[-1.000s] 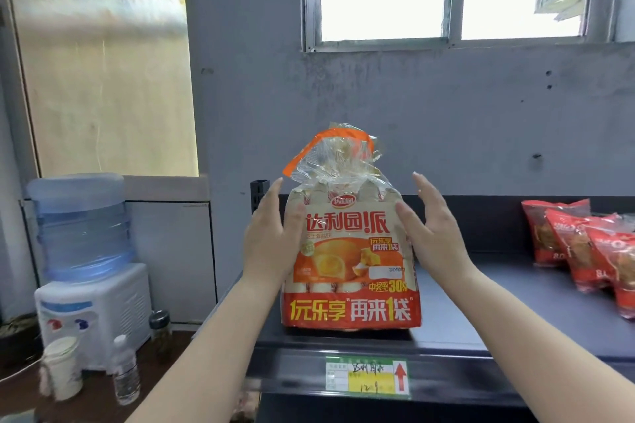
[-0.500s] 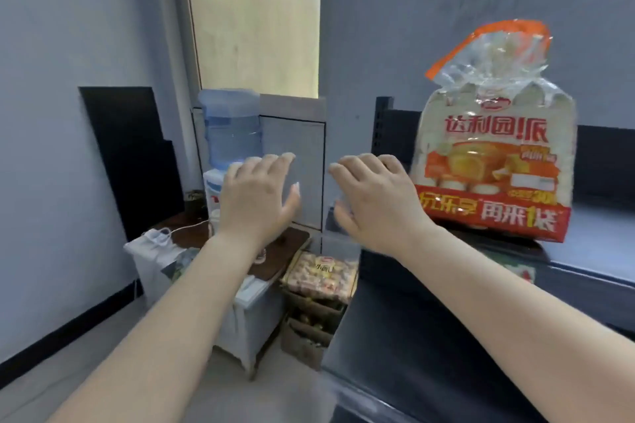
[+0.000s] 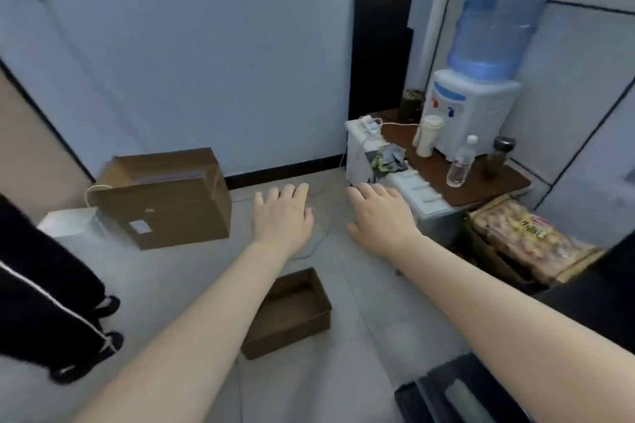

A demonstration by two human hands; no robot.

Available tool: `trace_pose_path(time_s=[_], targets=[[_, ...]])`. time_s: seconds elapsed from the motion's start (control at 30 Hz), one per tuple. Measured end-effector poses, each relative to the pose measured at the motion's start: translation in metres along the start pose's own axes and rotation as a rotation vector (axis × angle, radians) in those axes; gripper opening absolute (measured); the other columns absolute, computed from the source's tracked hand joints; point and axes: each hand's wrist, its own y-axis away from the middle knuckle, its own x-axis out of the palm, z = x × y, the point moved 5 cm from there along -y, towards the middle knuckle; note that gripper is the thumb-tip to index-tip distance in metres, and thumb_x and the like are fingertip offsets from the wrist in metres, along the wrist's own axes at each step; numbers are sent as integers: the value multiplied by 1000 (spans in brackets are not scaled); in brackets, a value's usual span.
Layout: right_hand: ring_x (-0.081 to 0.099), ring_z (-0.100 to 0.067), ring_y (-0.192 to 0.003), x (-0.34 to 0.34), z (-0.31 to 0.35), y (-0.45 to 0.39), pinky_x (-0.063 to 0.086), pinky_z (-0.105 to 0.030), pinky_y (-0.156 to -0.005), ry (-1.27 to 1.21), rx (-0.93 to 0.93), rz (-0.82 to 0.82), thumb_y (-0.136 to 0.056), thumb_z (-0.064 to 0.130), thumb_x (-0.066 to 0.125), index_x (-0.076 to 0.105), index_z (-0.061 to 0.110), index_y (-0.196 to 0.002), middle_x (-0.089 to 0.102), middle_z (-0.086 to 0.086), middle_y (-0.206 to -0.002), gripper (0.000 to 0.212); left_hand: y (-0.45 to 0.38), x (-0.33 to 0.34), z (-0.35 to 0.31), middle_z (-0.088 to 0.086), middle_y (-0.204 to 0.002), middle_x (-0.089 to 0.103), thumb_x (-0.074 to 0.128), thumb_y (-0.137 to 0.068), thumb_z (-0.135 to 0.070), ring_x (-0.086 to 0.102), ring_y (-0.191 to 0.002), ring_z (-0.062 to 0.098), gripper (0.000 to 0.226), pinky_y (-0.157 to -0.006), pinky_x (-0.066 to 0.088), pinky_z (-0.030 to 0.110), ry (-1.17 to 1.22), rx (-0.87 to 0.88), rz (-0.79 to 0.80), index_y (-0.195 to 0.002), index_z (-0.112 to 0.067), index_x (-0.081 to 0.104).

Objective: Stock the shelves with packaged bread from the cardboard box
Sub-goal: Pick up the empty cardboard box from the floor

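Both empty hands, left hand (image 3: 283, 216) and right hand (image 3: 381, 216), fingers spread; bread box (image 3: 531, 244) sits right of them; best reach there.

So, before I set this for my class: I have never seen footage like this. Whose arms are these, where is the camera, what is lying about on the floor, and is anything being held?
The camera sits on a person's head and looks forward and down, so the two bare arms reaching in are that person's own. The left hand and right hand are both open, palms down, and hold nothing.

On the tiled floor are a large closed cardboard box to the left and a small open cardboard box below the arms; its visible part looks empty. To the right, a low table carries a water dispenser, a cup and a clear plastic bottle. Beside the table, another box holds packaged bread. At the left edge are a second person's dark trouser legs.
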Motion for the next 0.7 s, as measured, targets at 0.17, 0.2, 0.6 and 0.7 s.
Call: trace_pose_path(time_s=[0.17, 0.2, 0.6, 0.7], targets=[[44, -26, -122, 84, 34, -41, 35, -36, -98, -126, -43, 146, -93, 32, 42, 39, 13, -134, 48, -6, -133, 45, 10, 71, 56, 2, -145, 42, 33, -98, -36, 41, -130, 25, 52, -110, 28, 45, 8, -175, 154, -147, -21, 25], [43, -27, -122, 104, 41, -50, 35, -36, -98, -150, -41, 188, -93, 32, 42, 38, 13, -134, 48, -6, -133, 46, 9, 88, 66, 2, -145, 42, 33, -98, -36, 41, -130, 26, 52, -110, 29, 44, 19, -196, 189, -147, -20, 25], [35, -28, -131, 370, 75, -162, 39, -39, -96, -307, 240, 673, -93, 25, 43, 18, 11, -146, 28, -7, -149, 61, -36, 336, 200, 8, -152, 30, 43, -94, -33, 30, -137, 28, 67, -106, 30, 42, 172, -604, 526, -150, -16, 10], [36, -28, -128, 439, 82, -176, 40, -38, -93, -276, 258, 765, -92, 25, 42, 19, 10, -145, 32, -8, -146, 60, -40, 411, 218, 8, -154, 25, 43, -92, -31, 29, -136, 28, 69, -104, 30, 43, 227, -715, 629, -150, -15, 8]])
